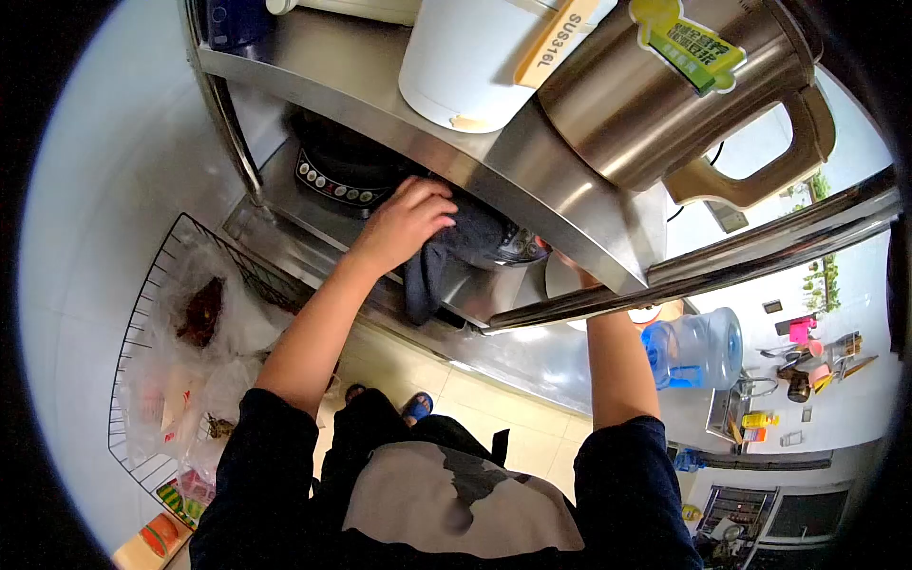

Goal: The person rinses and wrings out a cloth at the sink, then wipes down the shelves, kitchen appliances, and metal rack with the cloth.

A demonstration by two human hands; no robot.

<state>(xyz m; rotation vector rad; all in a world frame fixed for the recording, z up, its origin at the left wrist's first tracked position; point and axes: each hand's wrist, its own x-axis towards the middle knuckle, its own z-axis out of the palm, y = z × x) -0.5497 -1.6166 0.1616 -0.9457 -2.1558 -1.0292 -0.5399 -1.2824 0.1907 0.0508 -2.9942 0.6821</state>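
Observation:
On the lower steel shelf (285, 180), my left hand (408, 220) rests with bent fingers on a dark cloth (432, 275), which hangs over the shelf's front edge. Just behind that hand stands a black appliance with a row of round buttons (337, 182). To the right of the cloth is another dark appliance (518, 247) with a red part. My right hand (575, 271) reaches in under the upper shelf near a pale round object (562, 277). Most of its fingers are hidden by the shelf edge and post.
The upper shelf (361, 106) holds a white container (465, 66) and a large metal jug (665, 85). A steel post (779, 249) crosses at right. A wire basket with bags (123, 361) stands at left; a water bottle (708, 349) is beyond my right arm.

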